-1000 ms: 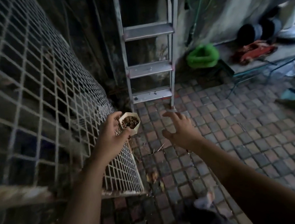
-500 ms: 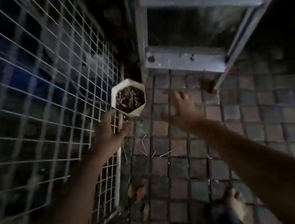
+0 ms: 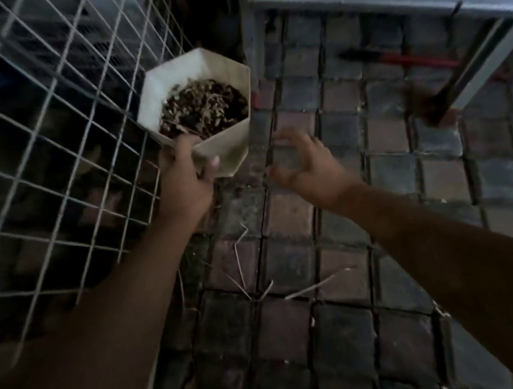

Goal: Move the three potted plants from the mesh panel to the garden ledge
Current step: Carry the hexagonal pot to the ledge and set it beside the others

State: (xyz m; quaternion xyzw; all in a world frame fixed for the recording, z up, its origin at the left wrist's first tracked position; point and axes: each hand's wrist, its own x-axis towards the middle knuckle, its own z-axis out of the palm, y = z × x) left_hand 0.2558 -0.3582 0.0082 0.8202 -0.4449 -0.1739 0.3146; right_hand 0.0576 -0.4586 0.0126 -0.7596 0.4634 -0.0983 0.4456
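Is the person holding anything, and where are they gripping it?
The left hand grips the white pot by its near rim. The right hand holds nothing.

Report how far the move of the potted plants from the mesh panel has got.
Done: nothing shows as delivered; no garden ledge is in view. In hand: the left hand grips a white hexagonal pot of dry plant matter beside the mesh panel, while the right hand hovers open near it over the brick paving. Left: carrying this pot to the ledge; no other pots are visible, so their status is unknown.

Pot [image 3: 227,152]: white, hexagonal, filled with dark soil and dry plant scraps, tilted, against white wire mesh panel [image 3: 47,129], gripped low by left hand [image 3: 186,183].
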